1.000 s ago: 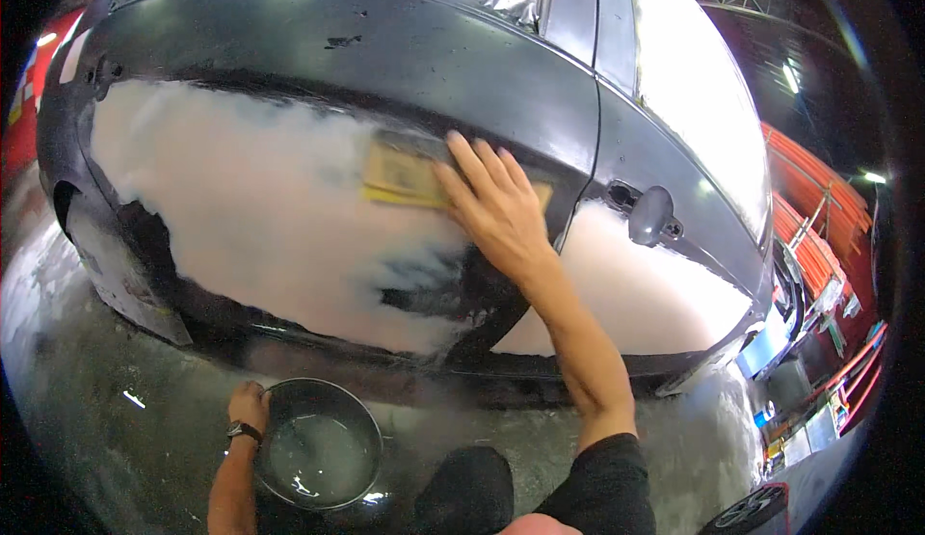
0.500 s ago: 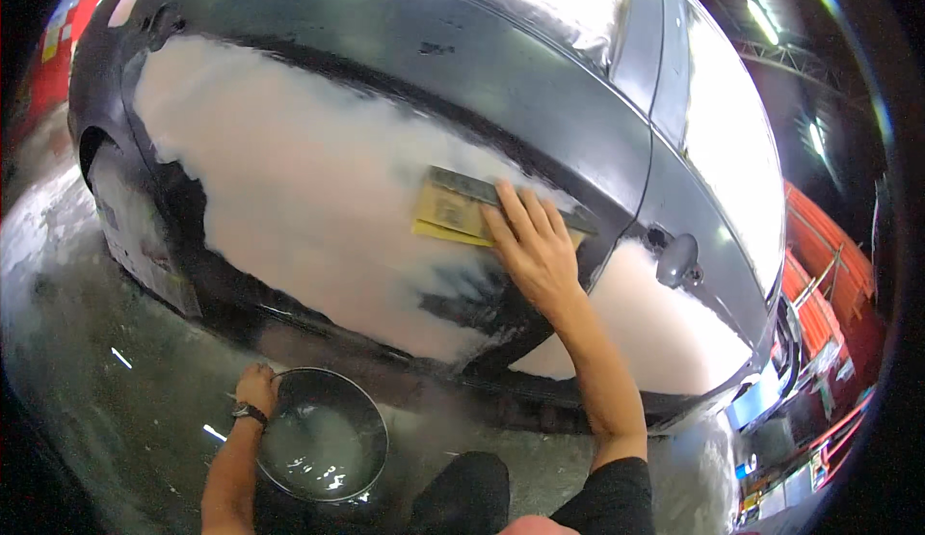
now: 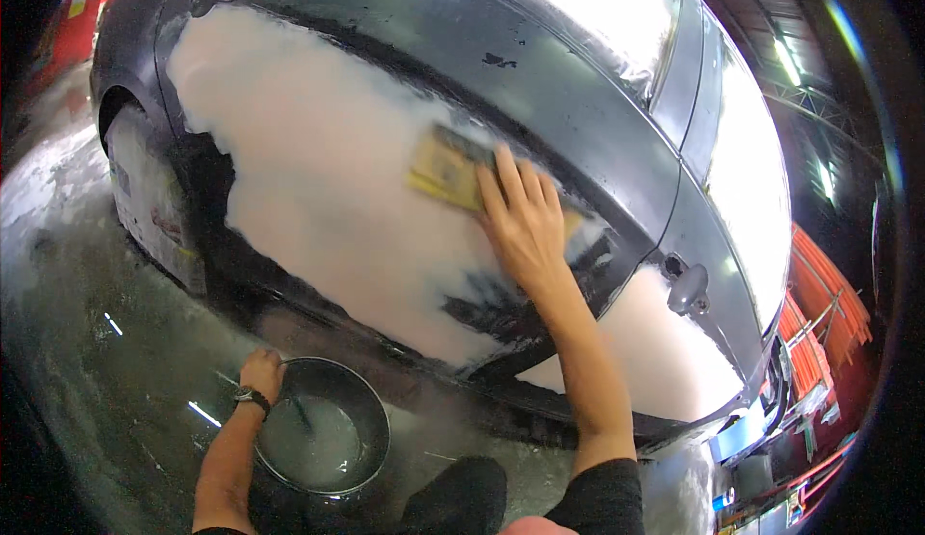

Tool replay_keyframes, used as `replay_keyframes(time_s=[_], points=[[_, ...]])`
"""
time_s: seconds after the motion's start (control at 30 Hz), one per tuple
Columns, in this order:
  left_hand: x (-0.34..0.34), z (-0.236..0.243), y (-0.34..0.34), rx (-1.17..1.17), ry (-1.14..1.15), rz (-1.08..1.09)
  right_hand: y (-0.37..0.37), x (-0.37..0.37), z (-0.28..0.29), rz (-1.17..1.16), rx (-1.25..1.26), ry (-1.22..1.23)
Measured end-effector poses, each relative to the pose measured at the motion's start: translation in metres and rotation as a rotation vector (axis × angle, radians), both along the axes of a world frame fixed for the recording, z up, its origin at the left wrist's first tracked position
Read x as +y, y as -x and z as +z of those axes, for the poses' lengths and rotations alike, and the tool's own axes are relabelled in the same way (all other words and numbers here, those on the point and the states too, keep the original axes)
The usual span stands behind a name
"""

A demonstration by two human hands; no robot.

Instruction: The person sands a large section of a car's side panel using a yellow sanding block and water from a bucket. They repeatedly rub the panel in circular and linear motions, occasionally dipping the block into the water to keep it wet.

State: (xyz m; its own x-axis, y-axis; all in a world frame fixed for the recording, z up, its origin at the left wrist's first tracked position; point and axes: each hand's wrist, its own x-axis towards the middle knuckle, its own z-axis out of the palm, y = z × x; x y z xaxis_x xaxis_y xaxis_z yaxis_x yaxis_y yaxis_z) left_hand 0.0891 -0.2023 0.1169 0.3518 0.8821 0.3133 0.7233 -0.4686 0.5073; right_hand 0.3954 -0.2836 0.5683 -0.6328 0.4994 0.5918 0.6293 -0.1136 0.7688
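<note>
Up on the pale patch (image 3: 308, 149) of a dark car door (image 3: 597, 149), close to its upper edge, sits a long sanding block (image 3: 445, 171) — dark along the top, yellow sheet below, a bit blurred. R hand (image 3: 525, 219) has hold of it, palm toward the panel, fingers partly extended & slightly apart across its mid-section; can't tell exactly how the thumb sits. Block slants down to the right, one end sticking out left of the fingers, a yellowish bit showing on the other side. Below the hand: dark area w/ streaky edges. Past the door seam, to the right, a 2nd pale patch (image 3: 665, 352) under a door handle (image 3: 688, 290).

Down low, L hand (image 3: 262, 373), w/ a dark-strapped watch (image 3: 252, 398), is curled over the rim of a round bucket (image 3: 366, 400) — cloudy water (image 3: 318, 448) inside, wet-looking floor (image 3: 67, 342) around. Dark-clothed knee (image 3: 458, 496) just right of it. Far R, orange-red panels (image 3: 829, 294), apart from the car.
</note>
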Motion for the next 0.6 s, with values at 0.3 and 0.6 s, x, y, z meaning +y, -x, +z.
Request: replay_keyframes(time_s=[0.3,0.6], points=[[0.003,-0.003,0.001,0.035,0.038,-0.011,0.006,0.016,-0.010,0.047,-0.038,0.027],[-0.001,-0.005,0.003,0.074,0.020,0.012,0.053,0.069,0.012,0.029,-0.011,-0.022]])
